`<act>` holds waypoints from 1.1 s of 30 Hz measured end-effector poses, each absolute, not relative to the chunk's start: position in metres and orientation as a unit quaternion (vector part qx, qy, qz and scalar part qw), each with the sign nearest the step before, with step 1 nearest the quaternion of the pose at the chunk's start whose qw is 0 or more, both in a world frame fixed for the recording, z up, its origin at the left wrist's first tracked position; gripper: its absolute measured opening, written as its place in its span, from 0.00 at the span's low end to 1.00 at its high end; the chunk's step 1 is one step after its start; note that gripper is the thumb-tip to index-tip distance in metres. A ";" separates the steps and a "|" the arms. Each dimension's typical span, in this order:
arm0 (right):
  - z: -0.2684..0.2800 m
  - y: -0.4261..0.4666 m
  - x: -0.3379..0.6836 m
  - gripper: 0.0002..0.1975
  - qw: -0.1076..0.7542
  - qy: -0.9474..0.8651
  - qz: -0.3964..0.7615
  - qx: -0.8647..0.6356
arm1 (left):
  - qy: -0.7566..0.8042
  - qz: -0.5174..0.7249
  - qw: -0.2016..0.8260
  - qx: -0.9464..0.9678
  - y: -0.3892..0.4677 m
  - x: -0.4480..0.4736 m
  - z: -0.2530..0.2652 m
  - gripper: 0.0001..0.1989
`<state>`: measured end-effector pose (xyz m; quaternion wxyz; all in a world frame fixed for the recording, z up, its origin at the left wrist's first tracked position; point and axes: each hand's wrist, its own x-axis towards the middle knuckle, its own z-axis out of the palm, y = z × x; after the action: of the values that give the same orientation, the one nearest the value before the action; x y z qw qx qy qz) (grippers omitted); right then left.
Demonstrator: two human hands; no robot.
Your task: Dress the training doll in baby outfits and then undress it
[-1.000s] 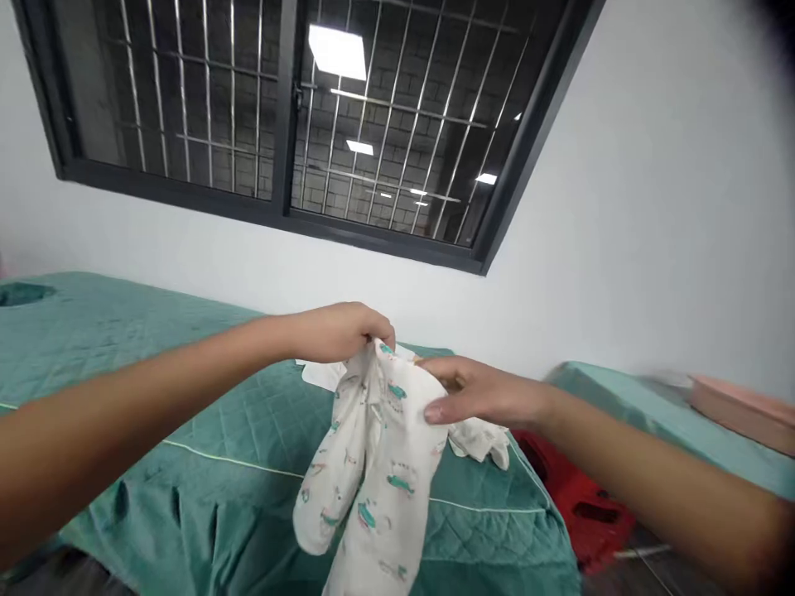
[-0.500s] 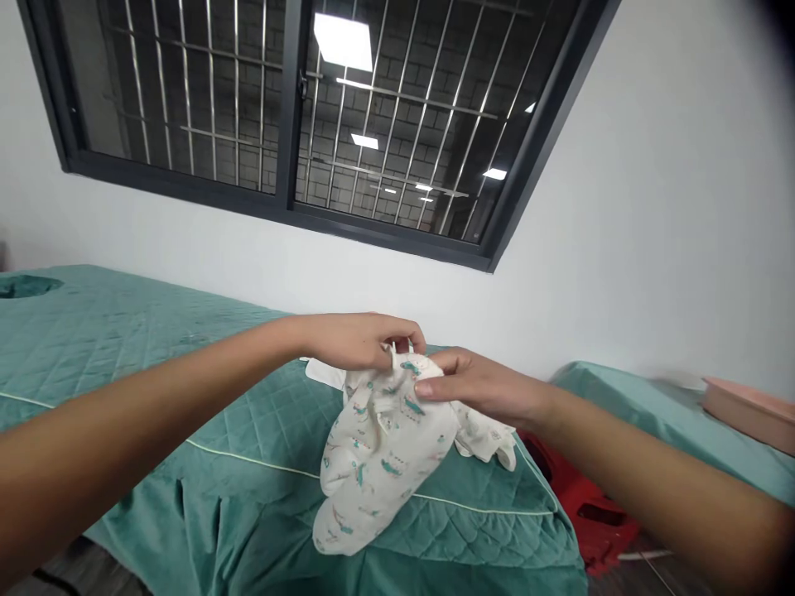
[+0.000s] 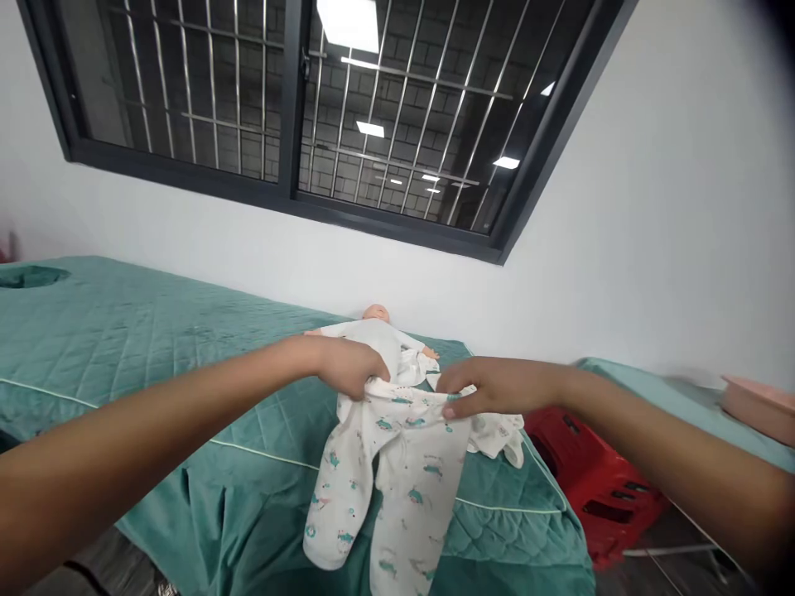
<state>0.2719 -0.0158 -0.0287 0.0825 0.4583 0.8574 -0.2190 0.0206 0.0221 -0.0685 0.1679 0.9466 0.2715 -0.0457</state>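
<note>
A pair of white baby pants (image 3: pixel 403 463) with a green print hangs by its waistband between my two hands, both legs downward. My left hand (image 3: pixel 354 367) pinches the waistband at one side. At the other side my right hand (image 3: pixel 478 387) grips it between thumb and fingers. Just behind the pants, a baby doll (image 3: pixel 376 313) in a white top lies on the bed, its arms spread out; the pants hide its lower body. Beside my right hand, a crumpled white printed garment (image 3: pixel 497 434) lies near the bed's edge.
The green quilted cover (image 3: pixel 155 331) of the bed has a face hole at the far left. A red plastic stool (image 3: pixel 599 488) stands on the floor at the right. Beyond it, a pink basin (image 3: pixel 758 410) rests on another green-covered surface. Wall and barred window (image 3: pixel 397 108) rise behind.
The bunched pants have been spread out, with the waistband stretched between my hands and both legs hanging apart. My hands have moved apart, and the doll has come into view behind.
</note>
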 end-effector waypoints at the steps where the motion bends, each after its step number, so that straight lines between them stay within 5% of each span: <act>1: -0.028 -0.014 0.274 0.24 0.094 0.851 -0.211 0.471 | 0.296 -0.075 0.155 0.940 0.022 0.019 -0.068 0.09; 5: -0.016 -0.011 0.284 0.27 0.067 0.830 -0.172 0.526 | 0.362 -0.098 0.158 0.913 0.021 0.007 -0.052 0.20; 10: -0.003 -0.013 0.290 0.25 -0.061 0.812 -0.171 0.555 | 0.438 0.056 0.064 0.895 0.023 0.003 -0.031 0.25; 18: -0.038 0.016 0.227 0.21 -0.319 0.773 -0.373 0.402 | 0.478 0.349 -0.125 0.797 0.036 0.018 -0.036 0.17; 21: -0.069 0.037 0.211 0.20 -0.318 0.777 -0.390 0.379 | 0.433 0.367 0.001 0.823 0.046 0.003 -0.054 0.17; 26: -0.130 0.089 0.226 0.28 -0.137 0.770 -0.459 0.421 | 0.404 0.326 0.302 0.800 0.095 -0.019 -0.126 0.22; 30: -0.170 0.171 0.252 0.26 -0.142 0.820 -0.260 0.490 | 0.477 0.332 0.470 0.664 0.148 -0.005 -0.207 0.22; 33: -0.197 0.248 0.270 0.35 -0.167 0.774 -0.135 0.595 | 0.511 0.303 0.566 0.572 0.174 0.019 -0.251 0.24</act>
<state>0.2705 0.2476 -0.1972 -0.1673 0.5954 0.7742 -0.1351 0.0193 0.1736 -0.2510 0.5656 0.5721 0.5106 0.3035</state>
